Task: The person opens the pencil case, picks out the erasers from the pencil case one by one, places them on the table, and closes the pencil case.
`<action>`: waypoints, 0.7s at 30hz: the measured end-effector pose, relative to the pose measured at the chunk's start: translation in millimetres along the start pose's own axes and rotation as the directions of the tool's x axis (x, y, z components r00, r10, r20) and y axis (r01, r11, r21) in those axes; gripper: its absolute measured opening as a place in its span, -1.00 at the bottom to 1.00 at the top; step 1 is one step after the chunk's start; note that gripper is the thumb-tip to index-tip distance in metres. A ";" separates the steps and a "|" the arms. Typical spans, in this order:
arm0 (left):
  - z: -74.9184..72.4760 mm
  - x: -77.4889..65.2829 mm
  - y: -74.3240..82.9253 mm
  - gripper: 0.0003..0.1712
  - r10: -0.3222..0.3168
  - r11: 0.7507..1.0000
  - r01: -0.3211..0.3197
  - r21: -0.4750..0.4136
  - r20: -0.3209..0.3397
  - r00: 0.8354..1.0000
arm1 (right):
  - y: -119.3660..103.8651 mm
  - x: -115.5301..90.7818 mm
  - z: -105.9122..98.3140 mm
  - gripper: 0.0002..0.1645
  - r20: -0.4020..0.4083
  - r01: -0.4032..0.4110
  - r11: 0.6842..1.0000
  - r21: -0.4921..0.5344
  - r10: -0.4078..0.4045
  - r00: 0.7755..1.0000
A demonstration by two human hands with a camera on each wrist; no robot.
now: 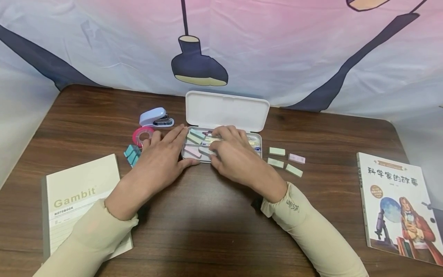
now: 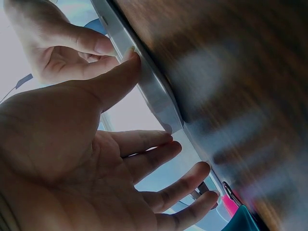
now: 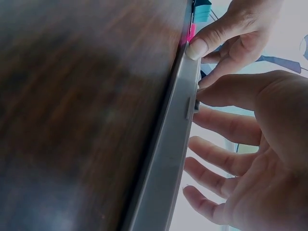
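Note:
A white pencil case (image 1: pixel 227 112) lies with its lid raised at the back of the table. My left hand (image 1: pixel 160 157) rests against its left end, thumb at the front wall (image 2: pixel 153 89) and fingers stretched along the side. Over the tray, my right hand (image 1: pixel 235 154) pinches a small grey block (image 1: pixel 205 150) between thumb and index finger, partly hidden by the fingers. Beside it in the tray are a pink block (image 1: pixel 192 151) and, behind, green and teal blocks (image 1: pixel 197 134). Pens (image 1: pixel 255 143) lie partly covered by my right hand.
Several pastel blocks (image 1: pixel 277 151) lie right of the case. To the left are a stapler (image 1: pixel 154 116), a pink tape roll (image 1: pixel 141 132) and a teal object (image 1: pixel 132 154). A notebook (image 1: pixel 83 173) lies at front left, a book (image 1: pixel 394 207) at right. A printed cloth (image 1: pixel 259 46) hangs behind.

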State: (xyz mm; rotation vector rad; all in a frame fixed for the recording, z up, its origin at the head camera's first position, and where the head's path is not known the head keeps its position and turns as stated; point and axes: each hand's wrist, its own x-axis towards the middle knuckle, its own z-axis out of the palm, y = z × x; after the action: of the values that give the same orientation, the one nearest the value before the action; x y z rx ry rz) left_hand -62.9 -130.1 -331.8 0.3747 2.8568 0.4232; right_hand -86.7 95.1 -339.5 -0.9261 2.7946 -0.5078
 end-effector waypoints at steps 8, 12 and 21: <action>0.7 0.9 0.7 0.06 0.006 1.000 -0.006 -0.003 -0.003 1.000 | 0.5 -6.7 -1.8 -0.78 -0.032 0.011 1.000 -0.003 -0.011 0.999; 0.3 0.9 0.7 0.07 0.004 1.000 -0.004 -0.005 0.000 1.000 | 1.9 -11.6 -3.9 -0.79 -0.061 0.012 1.000 0.005 -0.012 0.998; 0.3 0.8 -0.7 0.07 -0.002 1.000 0.002 0.001 0.005 1.000 | 6.4 -24.0 -10.5 -0.81 -0.121 -0.001 1.000 0.000 0.001 0.993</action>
State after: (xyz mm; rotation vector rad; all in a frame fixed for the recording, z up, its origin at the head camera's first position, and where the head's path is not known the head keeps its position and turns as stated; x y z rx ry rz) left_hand -63.7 -130.4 -332.5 0.3727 2.8520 0.4197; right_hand -73.7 117.2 -331.2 -0.9230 2.9026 -0.5820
